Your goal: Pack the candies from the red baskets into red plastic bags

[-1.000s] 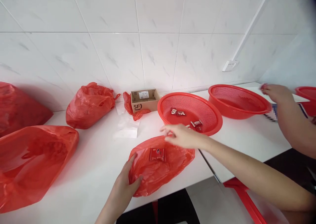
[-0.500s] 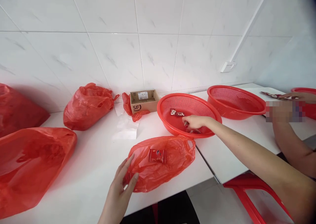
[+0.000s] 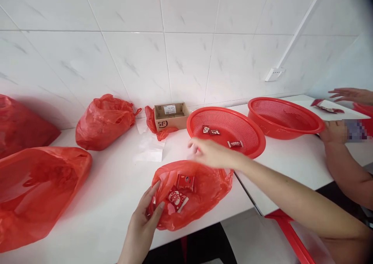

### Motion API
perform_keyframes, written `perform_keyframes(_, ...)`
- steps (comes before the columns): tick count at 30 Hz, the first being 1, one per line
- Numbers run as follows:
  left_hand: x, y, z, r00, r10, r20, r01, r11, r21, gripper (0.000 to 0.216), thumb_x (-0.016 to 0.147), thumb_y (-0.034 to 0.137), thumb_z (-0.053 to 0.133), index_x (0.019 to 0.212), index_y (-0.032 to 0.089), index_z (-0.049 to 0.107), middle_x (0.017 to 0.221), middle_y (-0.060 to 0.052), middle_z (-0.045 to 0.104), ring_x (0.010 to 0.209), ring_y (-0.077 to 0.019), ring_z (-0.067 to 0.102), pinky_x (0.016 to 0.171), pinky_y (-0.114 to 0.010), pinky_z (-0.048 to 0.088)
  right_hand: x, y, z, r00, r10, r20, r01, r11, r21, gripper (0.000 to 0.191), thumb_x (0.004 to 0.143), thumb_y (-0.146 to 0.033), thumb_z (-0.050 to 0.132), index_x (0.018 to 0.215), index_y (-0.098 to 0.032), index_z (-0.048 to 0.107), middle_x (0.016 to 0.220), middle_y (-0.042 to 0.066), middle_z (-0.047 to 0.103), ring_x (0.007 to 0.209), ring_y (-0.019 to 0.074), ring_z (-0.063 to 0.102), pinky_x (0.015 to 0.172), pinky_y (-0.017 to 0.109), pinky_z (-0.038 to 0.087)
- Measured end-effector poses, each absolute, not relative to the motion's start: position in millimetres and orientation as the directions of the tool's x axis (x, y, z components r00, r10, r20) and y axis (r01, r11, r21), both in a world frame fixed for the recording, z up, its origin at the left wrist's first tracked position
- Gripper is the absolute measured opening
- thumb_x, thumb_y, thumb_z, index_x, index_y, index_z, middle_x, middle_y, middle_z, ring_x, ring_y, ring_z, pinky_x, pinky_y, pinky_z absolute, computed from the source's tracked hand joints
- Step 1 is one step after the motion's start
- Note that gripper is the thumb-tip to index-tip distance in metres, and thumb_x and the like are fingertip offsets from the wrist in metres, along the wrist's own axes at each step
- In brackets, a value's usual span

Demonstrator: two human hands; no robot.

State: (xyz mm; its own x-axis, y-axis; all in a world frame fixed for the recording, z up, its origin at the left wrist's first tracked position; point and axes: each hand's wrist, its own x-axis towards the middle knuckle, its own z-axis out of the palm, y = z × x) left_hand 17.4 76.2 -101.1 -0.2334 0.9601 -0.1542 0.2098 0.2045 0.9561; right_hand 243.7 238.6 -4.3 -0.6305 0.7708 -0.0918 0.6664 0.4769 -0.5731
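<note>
A red plastic bag [image 3: 204,194] lies with its mouth open on the white table, a red snack packet [image 3: 185,182] and a red-and-white packet [image 3: 176,199] inside it. My left hand [image 3: 141,217] holds the bag's left rim, thumb and fingers spread along the edge. Over the bag's far edge hovers my right hand [image 3: 210,152], slightly blurred, its fingers bent and apart with nothing visible in them. Just behind it stands a red perforated basket [image 3: 192,118]. Small packets [image 3: 211,130] and another packet [image 3: 234,144] lie in it; my right hand and forearm hide its front.
A second red basket [image 3: 287,132] stands right, near another person's hands [image 3: 335,131] and a red packet [image 3: 326,106]. At the back are a small cardboard box [image 3: 171,122] and white paper [image 3: 150,151]. Red bags [image 3: 106,122] line the left. A table seam [image 3: 247,194] runs beside the bag.
My right hand has come out of the basket and moved left, over the bag's far edge. The red-and-white packet is now in the bag. My left hand stays at the rim.
</note>
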Motion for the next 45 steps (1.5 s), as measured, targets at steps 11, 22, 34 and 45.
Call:
perform_keyframes(11,16.7,71.4,-101.6,-0.283,0.944,-0.17,0.293,0.253,0.922,0.067,0.084,0.057,0.057,0.142,0.027,0.047,0.144,-0.004,0.052,0.124,-0.025,0.052,0.096,-0.032,0.047,367.6,332.6,-56.3,-0.216,0.829,-0.516,0.976,0.168,-0.139,0.075,0.052,-0.028,0.083,0.122,-0.021,0.057,0.112,0.012,0.063,0.091,0.0305,0.065,0.067,0.034,0.047)
perform_keyframes(22,14.8,74.4,-108.5,-0.332,0.936,-0.116,0.322,0.229,0.919,0.069,0.079,0.063,0.06,0.139,0.028,0.053,0.108,-0.003,0.072,0.092,-0.0227,0.066,0.075,-0.029,0.055,361.1,330.7,-17.8,-0.409,0.808,-0.424,0.855,0.177,-0.487,0.021,0.071,-0.019,0.063,0.091,-0.022,0.054,0.086,0.003,0.066,0.079,0.0199,0.064,0.065,0.028,0.048)
perform_keyframes(34,28.7,83.2,-96.0,-0.365,0.917,-0.16,0.253,0.263,0.931,0.074,0.079,0.059,0.062,0.144,0.025,0.047,0.113,-0.005,0.071,0.09,-0.0226,0.066,0.076,-0.03,0.055,236.5,208.2,-21.0,-0.755,0.648,-0.102,0.45,0.398,-0.8,0.031,0.074,-0.041,0.075,0.093,-0.022,0.059,0.106,0.003,0.061,0.089,0.0174,0.06,0.076,0.03,0.049)
perform_keyframes(45,28.0,78.2,-96.7,-0.388,0.907,-0.165,0.14,0.234,0.962,0.067,0.081,0.054,0.063,0.141,0.028,0.049,0.14,-0.003,0.058,0.125,-0.0257,0.054,0.103,-0.033,0.042,251.9,210.1,-35.8,-0.738,0.661,-0.133,0.539,0.461,-0.705,0.029,0.09,-0.016,0.05,0.115,-0.027,0.062,0.118,0.004,0.068,0.107,0.0211,0.063,0.089,0.036,0.049)
